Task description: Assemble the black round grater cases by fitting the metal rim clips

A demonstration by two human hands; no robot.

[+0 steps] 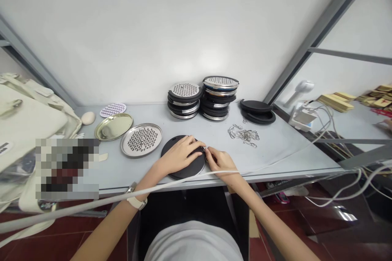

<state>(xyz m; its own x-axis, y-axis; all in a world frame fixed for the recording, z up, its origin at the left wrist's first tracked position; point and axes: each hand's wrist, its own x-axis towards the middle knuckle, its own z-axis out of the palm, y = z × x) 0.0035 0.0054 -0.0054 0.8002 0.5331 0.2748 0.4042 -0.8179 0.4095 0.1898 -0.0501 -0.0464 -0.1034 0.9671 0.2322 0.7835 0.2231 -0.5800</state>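
Round black disc with a thin silvery edge (196, 166) lies near the front of a pale grey tabletop (269, 142) set against a plain white wall (147, 28). Grey metal uprights (301, 65) stand at both sides, dark red floor tiles (55, 236) show below, and a white cable (107, 200) crosses the foreground. Toward the wall rise two stacks of round black and silver pieces (184, 108), with perforated metal on top; a loose heap of silvery wire clips (245, 135) lies to the right, and a round silver grater plate (143, 139) to the left.

The disc sits beneath the left hand (181, 153), which is spread over its top, unclenched. At its right edge the right hand (222, 163) pinches a small silvery metal piece (204, 148), partly hidden by the fingertips.

Smooth and dark on top, the disc shows a small slot near its far left edge; much of it is covered.
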